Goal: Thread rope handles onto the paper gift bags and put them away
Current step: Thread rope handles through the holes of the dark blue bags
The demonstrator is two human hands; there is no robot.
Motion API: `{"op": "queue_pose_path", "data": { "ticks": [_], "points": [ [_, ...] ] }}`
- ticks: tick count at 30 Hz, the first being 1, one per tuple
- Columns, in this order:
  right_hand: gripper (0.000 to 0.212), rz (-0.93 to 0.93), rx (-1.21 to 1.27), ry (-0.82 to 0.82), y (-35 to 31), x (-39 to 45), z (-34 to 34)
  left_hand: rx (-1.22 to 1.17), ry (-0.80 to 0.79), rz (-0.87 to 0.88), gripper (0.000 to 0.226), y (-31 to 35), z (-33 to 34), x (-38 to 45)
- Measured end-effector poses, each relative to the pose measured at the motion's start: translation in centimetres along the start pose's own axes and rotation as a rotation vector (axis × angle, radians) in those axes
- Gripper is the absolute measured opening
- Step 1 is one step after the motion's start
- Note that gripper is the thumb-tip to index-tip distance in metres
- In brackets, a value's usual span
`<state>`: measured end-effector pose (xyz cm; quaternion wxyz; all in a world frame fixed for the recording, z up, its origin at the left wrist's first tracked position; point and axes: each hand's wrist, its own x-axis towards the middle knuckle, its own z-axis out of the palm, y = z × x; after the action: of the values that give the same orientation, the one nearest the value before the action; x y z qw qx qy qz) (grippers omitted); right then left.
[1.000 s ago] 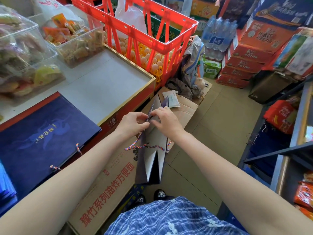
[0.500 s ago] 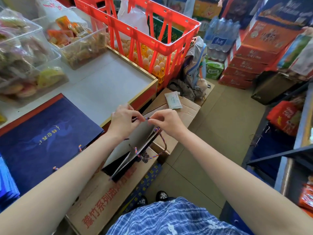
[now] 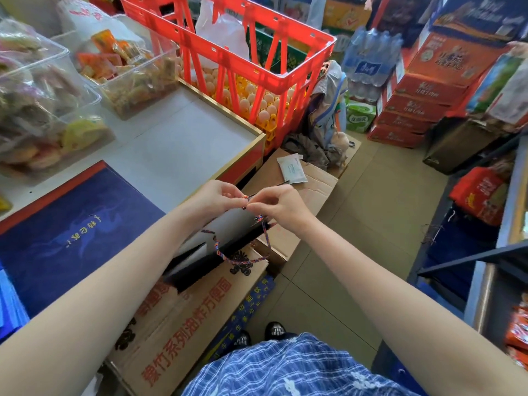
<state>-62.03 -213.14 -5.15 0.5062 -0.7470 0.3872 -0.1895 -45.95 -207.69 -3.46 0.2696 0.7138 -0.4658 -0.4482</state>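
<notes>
Hands meet at the top edge of a dark paper gift bag (image 3: 228, 241), which is held tilted over a cardboard box printed with red characters (image 3: 183, 318), just off the counter's corner. The left hand (image 3: 213, 197) pinches the bag's upper rim with curled fingers, and the right hand (image 3: 278, 202) pinches the end of a multicoloured rope handle (image 3: 243, 260) between thumb and forefinger, right at the rim where the 2 hands nearly touch. From that pinch the rope hangs down across the bag's side and loops back up in a slack curve; whether its tip has passed through a hole cannot be told. On the white counter (image 3: 183, 138) to the left lies a flat navy gift bag (image 3: 71, 232) with gold lettering. Clear tubs of wrapped snacks (image 3: 125, 67) stand farther back on the counter. Beyond the counter's corner stands a red plastic crate (image 3: 228, 52), with trays of eggs (image 3: 257, 101) beneath it. A small white packet (image 3: 291, 170) rests on a second cardboard box (image 3: 314, 190) ahead of the hands.
</notes>
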Motion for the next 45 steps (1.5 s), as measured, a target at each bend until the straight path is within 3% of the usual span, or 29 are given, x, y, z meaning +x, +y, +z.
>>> {"op": "queue_pose_path", "data": {
  "ticks": [3, 8, 11, 15, 19, 23, 29, 36, 41, 45],
  "points": [
    [0.003, 0.046, -0.033, 0.064, 0.0, 0.6, 0.0, 0.014, 0.094, 0.101, 0.012, -0.8, 0.4, 0.2],
    [0.001, 0.065, -0.115, 0.133, -0.6, 1.5, 0.5, 0.316, 0.262, 0.347, 0.008, -0.9, 0.9, 0.0],
    [0.008, 0.113, -0.059, 0.168, -1.0, 1.6, 0.8, 0.307, 0.304, 0.416, 0.007, -1.5, 1.2, -0.1],
    [0.022, 0.155, -0.016, 0.194, -0.9, 1.8, 0.7, 0.179, 0.304, 0.353, 0.004, -2.1, 1.7, -0.2],
    [0.003, 0.111, -0.026, 0.187, -0.6, 1.8, 0.7, 0.037, 0.241, 0.323, 0.006, -2.2, 1.8, -0.2],
    [0.015, 0.09, -0.07, 0.05, -0.8, 2.2, 0.7, -0.001, 0.26, 0.329, 0.005, -2.2, 1.3, 0.2],
    [0.014, 0.065, -0.141, -0.004, -0.9, 2.3, 0.0, -0.018, 0.177, 0.396, 0.011, -2.6, 1.2, 0.3],
    [0.013, 0.096, -0.022, -0.001, -0.6, 2.1, -0.1, -0.176, 0.148, 0.357, 0.021, -2.4, 1.5, 0.2],
    [0.012, 0.136, -0.038, 0.061, -0.9, 2.5, -0.1, -0.078, 0.286, 0.228, 0.005, -1.5, 1.7, 0.9],
    [0.011, 0.12, -0.045, 0.065, -0.9, 2.6, 0.2, 0.065, 0.356, 0.338, 0.009, -1.5, 1.7, 0.6]
  ]
}}
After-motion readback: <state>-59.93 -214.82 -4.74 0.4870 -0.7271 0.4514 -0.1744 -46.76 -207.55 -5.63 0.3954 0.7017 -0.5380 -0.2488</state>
